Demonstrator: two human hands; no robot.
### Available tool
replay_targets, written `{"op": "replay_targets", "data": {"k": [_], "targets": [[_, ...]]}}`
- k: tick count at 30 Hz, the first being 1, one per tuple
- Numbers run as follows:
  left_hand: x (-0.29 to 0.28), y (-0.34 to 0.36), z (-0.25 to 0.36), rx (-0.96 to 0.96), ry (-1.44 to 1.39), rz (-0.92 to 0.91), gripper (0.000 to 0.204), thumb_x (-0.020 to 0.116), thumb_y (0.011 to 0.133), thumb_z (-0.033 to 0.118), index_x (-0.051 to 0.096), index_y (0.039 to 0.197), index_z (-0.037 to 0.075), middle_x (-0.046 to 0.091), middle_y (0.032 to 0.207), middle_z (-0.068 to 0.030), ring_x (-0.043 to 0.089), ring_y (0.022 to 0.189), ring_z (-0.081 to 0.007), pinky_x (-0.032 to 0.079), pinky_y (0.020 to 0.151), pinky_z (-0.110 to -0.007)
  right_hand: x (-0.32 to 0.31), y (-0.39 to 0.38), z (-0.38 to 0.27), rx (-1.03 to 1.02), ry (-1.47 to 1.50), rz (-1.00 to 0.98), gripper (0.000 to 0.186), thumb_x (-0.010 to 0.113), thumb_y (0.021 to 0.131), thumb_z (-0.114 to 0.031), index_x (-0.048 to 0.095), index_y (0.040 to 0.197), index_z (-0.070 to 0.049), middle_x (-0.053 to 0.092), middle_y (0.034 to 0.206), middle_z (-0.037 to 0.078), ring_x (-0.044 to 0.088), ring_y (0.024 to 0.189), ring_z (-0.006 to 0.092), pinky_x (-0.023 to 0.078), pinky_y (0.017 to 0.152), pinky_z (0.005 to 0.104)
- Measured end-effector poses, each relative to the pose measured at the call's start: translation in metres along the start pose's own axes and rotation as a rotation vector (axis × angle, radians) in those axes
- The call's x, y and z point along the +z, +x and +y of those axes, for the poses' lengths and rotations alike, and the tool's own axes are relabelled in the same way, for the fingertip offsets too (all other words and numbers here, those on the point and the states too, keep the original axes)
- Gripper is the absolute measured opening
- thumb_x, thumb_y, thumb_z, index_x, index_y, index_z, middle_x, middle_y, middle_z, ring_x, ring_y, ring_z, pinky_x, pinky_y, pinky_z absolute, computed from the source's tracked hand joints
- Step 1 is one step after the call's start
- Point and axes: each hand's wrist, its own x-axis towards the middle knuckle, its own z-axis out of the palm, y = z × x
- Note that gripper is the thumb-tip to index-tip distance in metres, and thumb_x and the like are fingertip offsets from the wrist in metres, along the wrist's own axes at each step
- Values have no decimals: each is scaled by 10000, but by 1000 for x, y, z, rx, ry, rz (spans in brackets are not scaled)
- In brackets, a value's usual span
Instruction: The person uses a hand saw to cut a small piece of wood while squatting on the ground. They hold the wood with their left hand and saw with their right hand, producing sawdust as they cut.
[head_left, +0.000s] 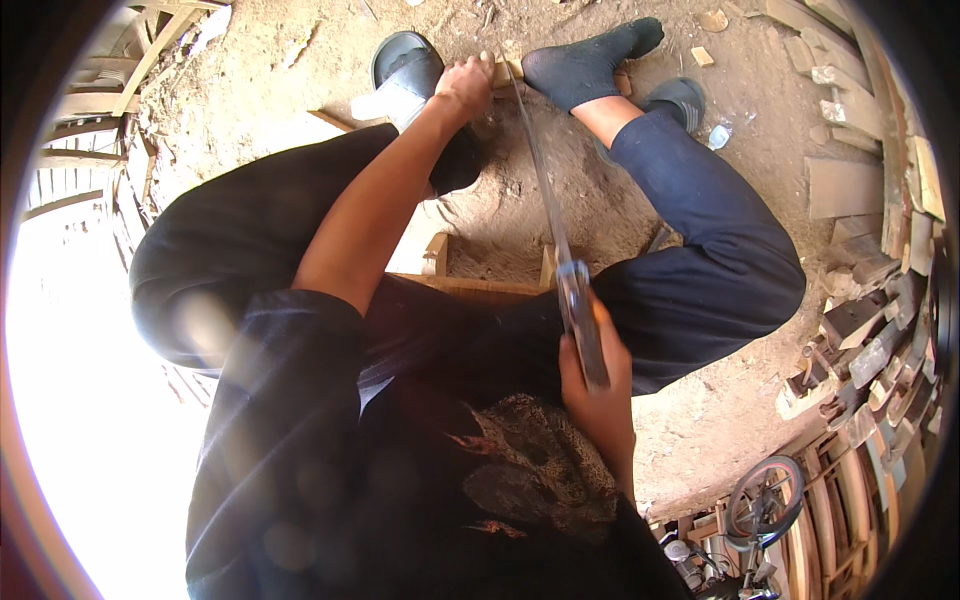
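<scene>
My right hand point(600, 385) is wrapped round the dark handle of a handsaw point(546, 190) in front of my body. Its long, narrow blade points away from me, the tip reaching a small piece of wood point(510, 72) on the ground between my feet. Beyond my left knee, my left hand point(467, 88) presses down on that wood, its fingers closed over the left end. A foot in a black sock point(585, 70) rests against the wood's right end. How deep the blade sits in the wood is too small to tell.
Sandals lie by my feet, one grey point(680, 102) and one dark point(400, 55). Below my lap shows a wooden frame point(470, 285). Stacked wood offcuts point(880, 330) line the right side, with a bicycle wheel point(765, 500) at lower right. Wood scraps dot the dirt floor point(270, 90).
</scene>
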Motion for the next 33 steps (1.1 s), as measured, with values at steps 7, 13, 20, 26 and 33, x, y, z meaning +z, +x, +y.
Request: {"op": "replay_targets", "data": {"k": [7, 13, 20, 26, 33], "targets": [[-5, -4, 14, 45, 9, 55, 438, 660, 927, 283, 457, 1176, -16, 617, 1221, -259, 606, 1165, -423, 469, 1007, -507, 1, 11, 1, 2, 92, 49, 496, 555, 936, -25, 477, 1422, 36, 650, 1245, 245, 617, 1229, 333, 444, 1006, 336], [0, -9, 6, 10, 94, 18, 487, 632, 950, 381, 460, 1188, -8, 605, 1252, -249, 574, 1212, -426, 447, 1031, -505, -4, -25, 20, -280, -117, 85, 568, 534, 910, -11, 417, 1466, -4, 662, 1069, 291, 694, 943, 428, 527, 836, 435], [12, -8, -14, 147, -48, 258, 583, 720, 891, 391, 493, 1300, 42, 612, 1213, -220, 553, 1212, -409, 426, 1060, -515, 4, 16, 20, -123, 9, 17, 557, 534, 903, -6, 430, 1450, 13, 633, 1226, 277, 678, 1002, 430, 533, 874, 393], [-5, -6, -8, 28, -184, 222, 512, 807, 746, 516, 726, 975, 66, 680, 1028, -166, 637, 1073, -338, 490, 996, -429, -2, -4, 15, -151, 22, 35, 578, 576, 905, -48, 426, 1460, 12, 631, 1224, 296, 680, 1012, 429, 528, 847, 446], [-25, 3, -1, -43, -66, 27, 563, 788, 741, 579, 734, 1020, 92, 723, 1055, -176, 696, 1016, -337, 550, 921, -431, 1, -17, 8, -149, -4, 70, 568, 566, 897, -25, 429, 1447, 16, 664, 993, 293, 699, 924, 432, 544, 782, 439]]}}
